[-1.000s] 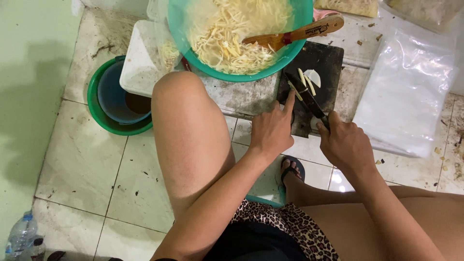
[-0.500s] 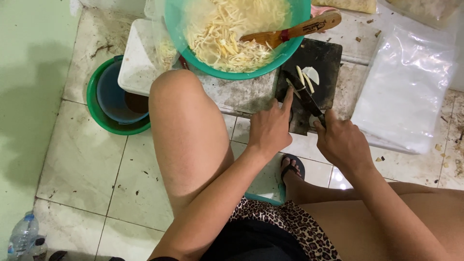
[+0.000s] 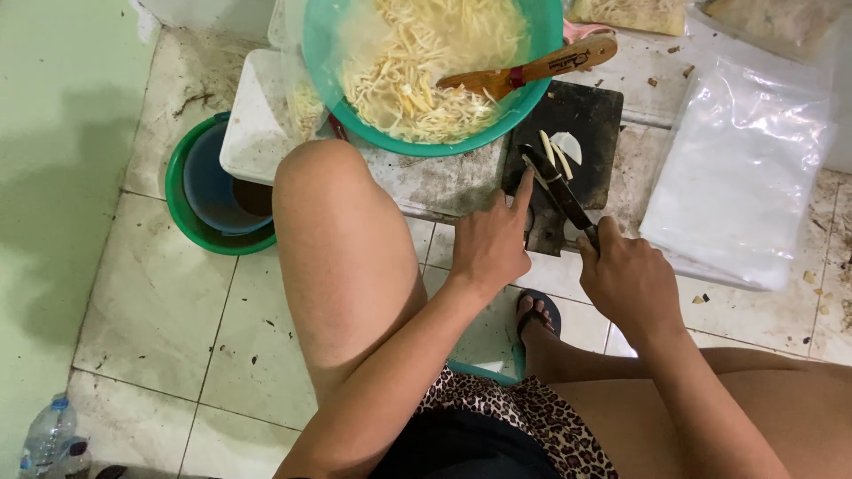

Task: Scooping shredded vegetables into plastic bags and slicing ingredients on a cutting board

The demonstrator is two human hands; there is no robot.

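My right hand (image 3: 628, 277) grips the handle of a dark knife (image 3: 552, 182) whose blade lies across a black cutting board (image 3: 581, 115). My left hand (image 3: 490, 241) rests at the board's near edge, index finger stretched up beside the blade. Pale vegetable slices (image 3: 561, 149) lie on the board just past the blade tip. A green bowl (image 3: 328, 62) full of pale shredded strips stands behind the board, with a wooden-handled tool (image 3: 532, 69) propped on its rim.
A green bucket (image 3: 191, 226) holding a blue container sits at left beside a white box (image 3: 253, 124). Clear plastic bags (image 3: 737, 168) lie at right. My bare knee (image 3: 342, 231) rises in front. A plastic bottle (image 3: 49, 435) stands at bottom left on the tiled floor.
Both hands have drawn slightly nearer along the board, the knife sliding with them. The cut slices stay past the blade tip.
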